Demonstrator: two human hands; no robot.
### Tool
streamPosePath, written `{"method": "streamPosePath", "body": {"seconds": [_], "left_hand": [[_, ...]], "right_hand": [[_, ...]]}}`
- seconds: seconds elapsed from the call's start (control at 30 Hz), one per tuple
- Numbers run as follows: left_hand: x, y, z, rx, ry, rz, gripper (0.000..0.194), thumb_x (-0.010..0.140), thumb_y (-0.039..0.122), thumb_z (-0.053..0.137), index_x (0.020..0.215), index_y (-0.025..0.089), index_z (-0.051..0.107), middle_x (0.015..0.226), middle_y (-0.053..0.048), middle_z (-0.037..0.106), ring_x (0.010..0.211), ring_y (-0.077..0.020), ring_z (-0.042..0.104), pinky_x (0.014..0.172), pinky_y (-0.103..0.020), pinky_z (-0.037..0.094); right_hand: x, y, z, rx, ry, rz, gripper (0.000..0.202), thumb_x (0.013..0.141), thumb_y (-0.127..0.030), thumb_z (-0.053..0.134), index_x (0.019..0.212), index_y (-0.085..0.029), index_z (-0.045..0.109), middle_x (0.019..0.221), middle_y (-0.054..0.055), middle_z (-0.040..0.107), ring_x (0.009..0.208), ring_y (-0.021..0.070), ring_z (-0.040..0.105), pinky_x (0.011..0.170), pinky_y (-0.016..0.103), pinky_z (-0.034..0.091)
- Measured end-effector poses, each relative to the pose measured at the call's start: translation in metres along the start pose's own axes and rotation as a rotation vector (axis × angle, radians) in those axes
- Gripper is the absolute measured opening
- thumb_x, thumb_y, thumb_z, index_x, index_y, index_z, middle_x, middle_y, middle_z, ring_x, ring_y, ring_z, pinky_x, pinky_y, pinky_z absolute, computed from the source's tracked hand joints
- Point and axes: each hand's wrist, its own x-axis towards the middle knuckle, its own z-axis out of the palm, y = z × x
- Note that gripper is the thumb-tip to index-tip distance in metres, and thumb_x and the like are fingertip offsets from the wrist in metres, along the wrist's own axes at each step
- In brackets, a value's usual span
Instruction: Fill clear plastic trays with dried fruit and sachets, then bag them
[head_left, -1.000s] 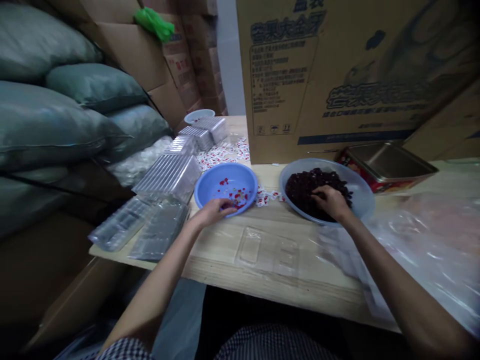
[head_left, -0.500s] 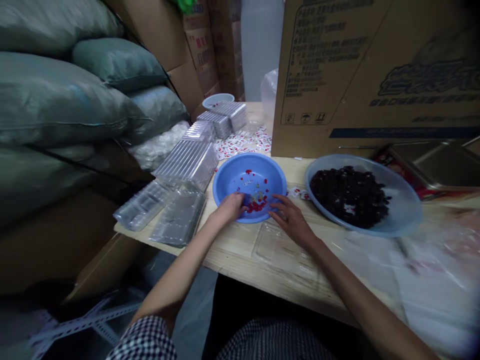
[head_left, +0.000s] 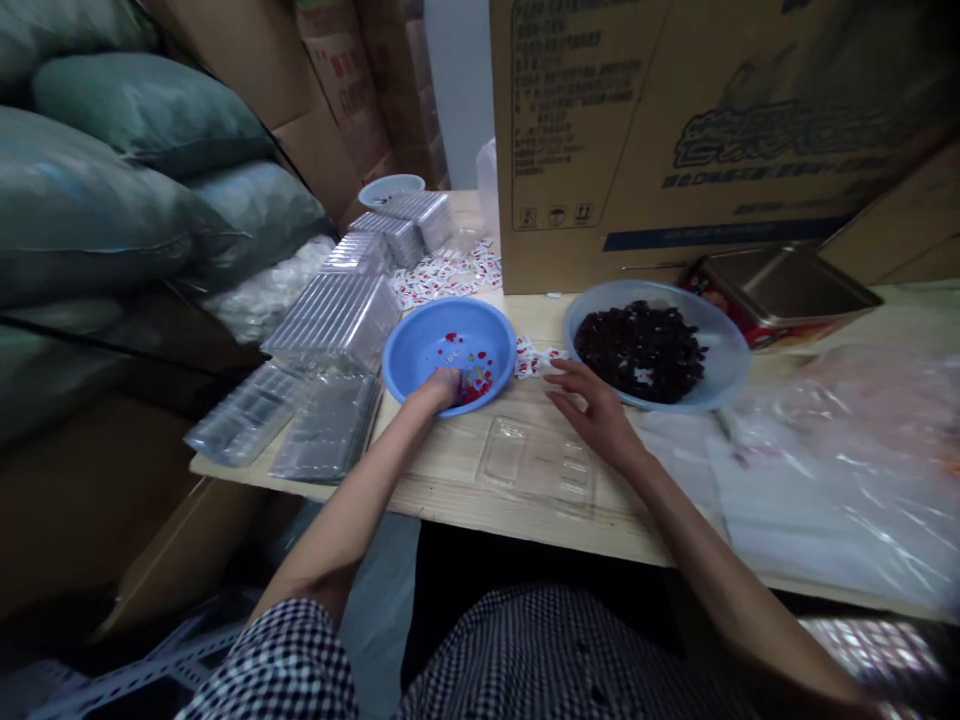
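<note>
My left hand (head_left: 444, 386) reaches over the near rim into a blue plastic basin (head_left: 409, 350). Its fingers point down and are hidden, close to small red and yellowish bits (head_left: 477, 382) on the basin's floor. My right hand (head_left: 596, 405) hovers above the table with its fingers apart and nothing in them. Just beyond those fingertips lie small red-and-white packets (head_left: 534, 358). Below and between the hands rests a clear plastic tray (head_left: 536, 465) with moulded hollows. To the right, a pale translucent bowl (head_left: 724, 380) holds dark, wrinkled pieces (head_left: 641, 350) that look like dried fruit.
Stacks of clear plastic trays (head_left: 334, 320) line the table's left side. More packets (head_left: 435, 280) are heaped behind the basin. A large cardboard box (head_left: 585, 150) stands at the back. An open metal tin (head_left: 787, 290) and clear plastic bags (head_left: 847, 450) are on the right.
My right hand has moved from the blue basin's rim rightward, toward the packets and the bowl. My left hand stays in the basin. The whole view has turned to the right.
</note>
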Motion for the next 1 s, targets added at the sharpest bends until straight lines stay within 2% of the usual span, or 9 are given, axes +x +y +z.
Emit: {"method": "streamPosePath", "body": {"seconds": [0.13,0.27,0.37,0.47,0.6,0.7,0.77,0.87,1.0], "left_hand": [[-0.004,-0.002,-0.007,0.039,-0.049,0.011,0.019,0.067,0.022,0.073,0.084,0.015,0.075,0.079,-0.007,0.075,0.082,-0.0214,0.069,0.075,-0.025,0.053],[-0.009,0.001,-0.010,0.038,-0.005,-0.003,0.015,0.067,0.022,0.071,0.080,0.016,0.073,0.080,-0.009,0.075,0.078,-0.0222,0.068,0.071,-0.026,0.052],[-0.014,0.001,-0.014,0.024,0.063,-0.003,0.010,0.068,0.023,0.071,0.076,0.017,0.070,0.077,-0.008,0.073,0.075,-0.0217,0.067,0.068,-0.026,0.050],[-0.020,-0.005,-0.019,0.015,0.164,0.034,0.009,0.075,0.024,0.064,0.081,0.019,0.068,0.081,-0.008,0.073,0.079,-0.0222,0.066,0.070,-0.028,0.048],[-0.023,-0.016,-0.020,-0.108,0.389,0.078,0.013,0.084,0.029,0.056,0.089,0.020,0.062,0.082,-0.005,0.070,0.077,-0.0208,0.065,0.071,-0.028,0.047],[-0.030,-0.011,-0.018,-0.373,0.635,0.111,0.020,0.085,0.036,0.056,0.095,0.020,0.061,0.084,-0.004,0.069,0.073,-0.0185,0.063,0.071,-0.028,0.048],[-0.040,0.003,-0.015,-0.566,0.704,0.162,0.028,0.085,0.041,0.059,0.102,0.019,0.060,0.088,-0.003,0.068,0.072,-0.0168,0.063,0.070,-0.028,0.049],[-0.061,0.036,-0.007,-0.821,0.647,0.274,0.033,0.083,0.044,0.064,0.105,0.019,0.059,0.087,-0.002,0.067,0.070,-0.0147,0.061,0.070,-0.027,0.050],[-0.079,0.090,0.024,-0.853,0.378,0.435,0.019,0.084,0.036,0.065,0.092,0.019,0.062,0.077,0.000,0.064,0.069,-0.0129,0.058,0.066,-0.025,0.048]], "right_hand": [[-0.048,0.001,-0.030,-0.008,0.066,0.122,0.020,0.097,-0.035,0.056,0.104,-0.023,0.071,0.115,0.009,0.068,0.111,0.0235,0.064,0.097,0.042,0.051],[-0.083,-0.004,-0.021,0.016,0.030,0.205,0.021,0.097,-0.035,0.054,0.099,-0.023,0.071,0.106,0.008,0.069,0.101,0.0236,0.066,0.090,0.041,0.054],[-0.089,-0.013,-0.017,0.035,0.012,0.193,0.023,0.098,-0.035,0.051,0.100,-0.023,0.071,0.104,0.008,0.070,0.100,0.0239,0.067,0.087,0.040,0.055],[-0.072,-0.010,-0.041,-0.024,0.102,0.173,0.023,0.097,-0.036,0.052,0.101,-0.023,0.071,0.104,0.008,0.072,0.098,0.0234,0.067,0.088,0.039,0.054],[-0.020,0.034,-0.105,-0.281,0.254,0.242,0.023,0.094,-0.032,0.055,0.104,-0.018,0.070,0.102,0.009,0.074,0.092,0.0223,0.068,0.084,0.036,0.054],[0.025,0.081,-0.137,-0.650,0.043,0.463,0.021,0.088,-0.015,0.054,0.100,-0.014,0.072,0.098,0.012,0.075,0.089,0.0234,0.068,0.085,0.036,0.052],[0.049,0.107,-0.140,-0.709,-0.063,0.513,0.021,0.082,-0.007,0.059,0.094,-0.014,0.074,0.097,0.013,0.075,0.090,0.0239,0.068,0.086,0.034,0.050],[0.066,0.132,-0.126,-0.716,-0.144,0.533,0.021,0.073,0.001,0.062,0.082,-0.015,0.073,0.093,0.013,0.074,0.090,0.0249,0.067,0.084,0.033,0.049],[0.069,0.143,-0.117,-0.726,-0.177,0.545,0.019,0.072,0.001,0.063,0.079,-0.016,0.069,0.093,0.012,0.071,0.092,0.0254,0.063,0.085,0.034,0.047]]}}
